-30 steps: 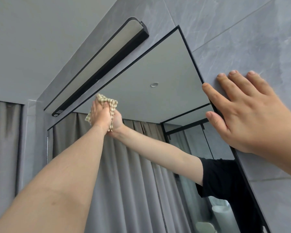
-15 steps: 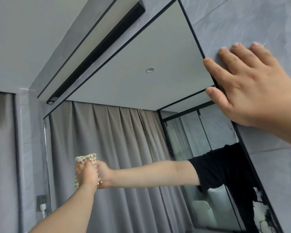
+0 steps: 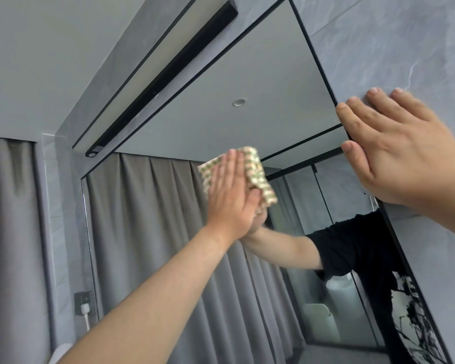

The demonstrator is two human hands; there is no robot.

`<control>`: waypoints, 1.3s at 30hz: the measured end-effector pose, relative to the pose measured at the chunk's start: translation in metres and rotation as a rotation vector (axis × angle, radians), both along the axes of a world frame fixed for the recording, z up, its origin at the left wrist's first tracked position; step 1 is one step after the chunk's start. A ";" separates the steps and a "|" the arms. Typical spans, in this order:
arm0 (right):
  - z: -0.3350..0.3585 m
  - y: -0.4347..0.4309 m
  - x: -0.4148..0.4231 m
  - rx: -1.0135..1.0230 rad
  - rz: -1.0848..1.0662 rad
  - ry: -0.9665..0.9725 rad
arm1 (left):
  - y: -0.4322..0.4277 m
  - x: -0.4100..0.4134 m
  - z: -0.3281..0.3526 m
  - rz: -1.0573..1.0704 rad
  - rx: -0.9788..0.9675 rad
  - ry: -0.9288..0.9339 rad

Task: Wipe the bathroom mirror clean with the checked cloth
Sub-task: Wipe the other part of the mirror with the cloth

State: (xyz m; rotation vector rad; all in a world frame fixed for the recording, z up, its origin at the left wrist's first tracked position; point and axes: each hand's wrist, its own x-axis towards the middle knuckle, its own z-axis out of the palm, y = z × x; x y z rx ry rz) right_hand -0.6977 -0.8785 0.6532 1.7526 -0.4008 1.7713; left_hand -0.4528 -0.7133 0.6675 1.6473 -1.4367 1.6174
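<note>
The black-framed bathroom mirror [image 3: 260,82] fills the middle of the view and reflects a grey ceiling, curtains and an arm in a black sleeve. My left hand [image 3: 230,195] presses the beige-and-green checked cloth [image 3: 256,174] flat against the glass with straight fingers, near the mirror's middle. The cloth sticks out above and to the right of the fingers. My right hand [image 3: 394,151] lies flat on the mirror's right frame edge and the grey tiled wall, fingers spread and straight.
A black light bar [image 3: 166,72] runs along the wall just above the mirror. Grey curtain [image 3: 8,232] hangs at the left. A wall socket with a white plug [image 3: 84,303] sits left of the mirror's lower edge. Grey marbled tiles [image 3: 405,43] cover the right wall.
My left hand with the cloth has swept from the mirror's lower left up and to the right, toward the middle. My right hand stays on the right frame edge.
</note>
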 end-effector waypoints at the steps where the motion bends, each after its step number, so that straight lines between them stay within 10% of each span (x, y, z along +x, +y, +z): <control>1: -0.006 0.000 0.000 0.011 0.013 -0.004 | -0.008 -0.015 -0.004 0.009 0.048 -0.059; 9: -0.046 0.002 -0.001 0.066 0.027 0.035 | -0.029 -0.055 -0.025 0.092 0.321 -0.418; 15: -0.096 0.002 -0.007 0.070 0.008 0.069 | 0.007 0.010 0.013 -0.008 -0.187 0.418; 19: -0.110 0.002 -0.006 0.070 0.021 0.063 | 0.014 0.019 -0.012 -0.074 -0.294 0.634; 39: -0.109 0.013 -0.014 0.155 -0.001 0.158 | -0.034 -0.061 -0.204 -0.001 -0.145 0.367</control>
